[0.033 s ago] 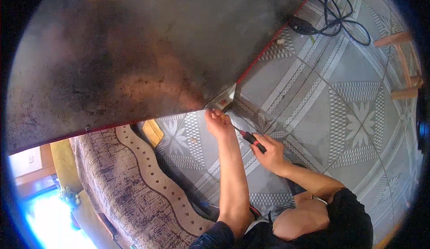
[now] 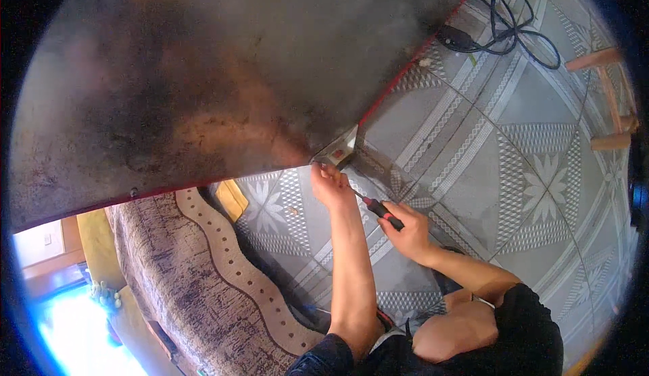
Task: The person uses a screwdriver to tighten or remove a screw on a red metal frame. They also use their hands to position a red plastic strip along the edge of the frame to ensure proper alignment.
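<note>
A large dark metal panel [image 2: 284, 44] with a red edge fills the upper left. Its nearest corner carries a light bracket-like piece [image 2: 341, 147]. My left hand [image 2: 330, 185] is closed at that corner, fingers curled together; what they pinch is hidden. My right hand [image 2: 407, 230] is wrapped round the black and red handle of a screwdriver [image 2: 385, 214]. The shaft points up and left, its tip end behind or beside my left fingers. I cannot tell what the tip touches.
A patterned brown cover [image 2: 196, 268] drapes over a seat at the lower left, beside a yellow cloth-like piece [image 2: 231, 200]. Grey patterned tiles [image 2: 466, 166] make up the floor. A coiled black cable [image 2: 510, 34] lies at the upper right, near a wooden stool's legs [image 2: 612, 99].
</note>
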`<state>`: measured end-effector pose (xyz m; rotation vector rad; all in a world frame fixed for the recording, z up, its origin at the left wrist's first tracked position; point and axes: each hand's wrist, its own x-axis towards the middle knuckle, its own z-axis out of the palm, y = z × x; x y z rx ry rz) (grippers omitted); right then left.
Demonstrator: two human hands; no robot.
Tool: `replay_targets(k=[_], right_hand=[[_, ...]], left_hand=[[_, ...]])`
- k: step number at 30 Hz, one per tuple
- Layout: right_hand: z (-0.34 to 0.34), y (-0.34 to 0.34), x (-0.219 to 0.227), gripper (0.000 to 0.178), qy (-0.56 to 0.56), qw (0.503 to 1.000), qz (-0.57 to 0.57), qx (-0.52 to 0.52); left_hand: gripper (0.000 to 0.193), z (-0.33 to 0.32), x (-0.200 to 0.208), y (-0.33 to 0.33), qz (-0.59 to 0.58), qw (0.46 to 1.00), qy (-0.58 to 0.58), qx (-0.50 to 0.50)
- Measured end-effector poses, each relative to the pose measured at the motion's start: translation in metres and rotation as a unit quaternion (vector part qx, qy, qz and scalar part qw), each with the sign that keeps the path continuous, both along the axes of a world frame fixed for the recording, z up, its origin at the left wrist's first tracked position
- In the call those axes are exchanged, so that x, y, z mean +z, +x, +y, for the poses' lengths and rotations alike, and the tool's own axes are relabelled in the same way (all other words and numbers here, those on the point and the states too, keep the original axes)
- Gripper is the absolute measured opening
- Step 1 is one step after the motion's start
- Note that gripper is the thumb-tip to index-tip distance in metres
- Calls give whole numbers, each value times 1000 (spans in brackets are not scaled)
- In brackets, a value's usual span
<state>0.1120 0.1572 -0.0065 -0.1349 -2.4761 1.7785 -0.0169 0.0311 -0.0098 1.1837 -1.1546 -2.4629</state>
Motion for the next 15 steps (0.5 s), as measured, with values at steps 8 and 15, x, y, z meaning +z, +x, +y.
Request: replay_targets(k=[8,15], right_hand=[[26,-3,-30,22,-495,746,-421,148],[15,0,-31,25,-539,722,-421,106]], left_hand=[[15,-17,-10,28,5,997,-21,70],[13,-11,-1,19,28,997,-45,-56]])
